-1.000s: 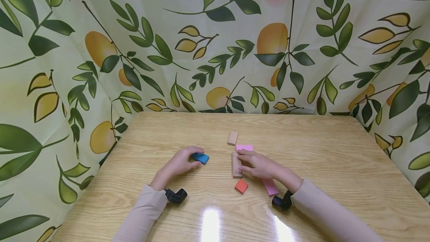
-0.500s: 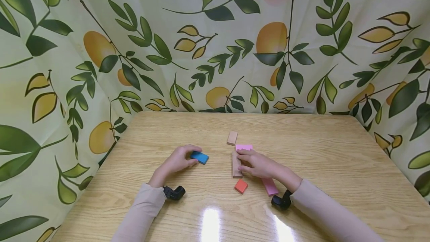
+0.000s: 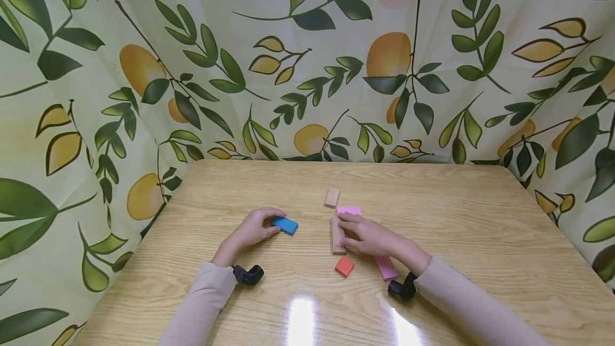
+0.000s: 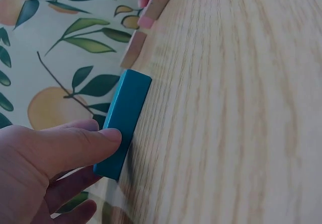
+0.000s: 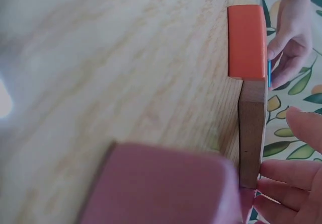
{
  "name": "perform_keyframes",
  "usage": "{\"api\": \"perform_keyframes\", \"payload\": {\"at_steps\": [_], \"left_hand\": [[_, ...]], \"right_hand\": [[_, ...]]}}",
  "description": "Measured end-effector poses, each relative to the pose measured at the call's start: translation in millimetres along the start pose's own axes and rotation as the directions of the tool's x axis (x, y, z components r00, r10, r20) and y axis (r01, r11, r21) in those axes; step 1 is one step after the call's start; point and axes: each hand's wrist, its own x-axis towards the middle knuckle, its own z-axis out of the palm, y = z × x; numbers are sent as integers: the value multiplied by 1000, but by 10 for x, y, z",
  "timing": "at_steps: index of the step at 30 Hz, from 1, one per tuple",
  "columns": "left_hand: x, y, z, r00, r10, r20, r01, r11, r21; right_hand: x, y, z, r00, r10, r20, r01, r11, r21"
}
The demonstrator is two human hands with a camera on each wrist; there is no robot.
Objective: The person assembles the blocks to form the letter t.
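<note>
A blue wooden block [image 3: 287, 226] lies left of the middle of the table. My left hand [image 3: 253, 228] has it at one end; in the left wrist view the thumb overlaps the face of the blue block [image 4: 125, 113], and the index fingertip is hidden behind it. My right hand [image 3: 375, 236] reaches over a long plain wooden block [image 3: 338, 242], fingertips at its far edge. In the right wrist view the right hand's thumb stands apart from the long wooden block [image 5: 251, 133]. Beyond it, a pink block [image 3: 349, 210] is partly covered by the right fingers.
A red-orange block [image 3: 344, 267] lies at the long block's near end. Another pink block [image 3: 386, 268] sits under the right wrist. Farther back is a short plain wooden block [image 3: 332, 197]. A leaf-patterned cloth [image 3: 312, 95] hangs behind the wooden table [image 3: 250, 183].
My left hand has drawn back slightly to the left, so more of the blue block shows. The block has hardly moved. My right hand looks unchanged.
</note>
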Motion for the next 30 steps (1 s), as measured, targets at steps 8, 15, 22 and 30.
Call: {"api": "perform_keyframes", "payload": {"at_steps": [8, 15, 22, 30], "left_hand": [[-3, -4, -2, 1000, 5, 1, -5, 1000, 2], [4, 0, 9, 1000, -1, 0, 1, 1000, -8], [18, 7, 29, 1000, 2, -12, -2, 1000, -2], [49, 19, 62, 1000, 1, -27, 0, 1000, 10]], "right_hand": [[-5, 14, 19, 1000, 18, 6, -18, 1000, 8], [-1, 15, 29, 1000, 30, 6, -30, 1000, 2], [-6, -7, 32, 998, 54, 17, -54, 998, 15], [-11, -5, 41, 998, 66, 15, -67, 998, 22]]}}
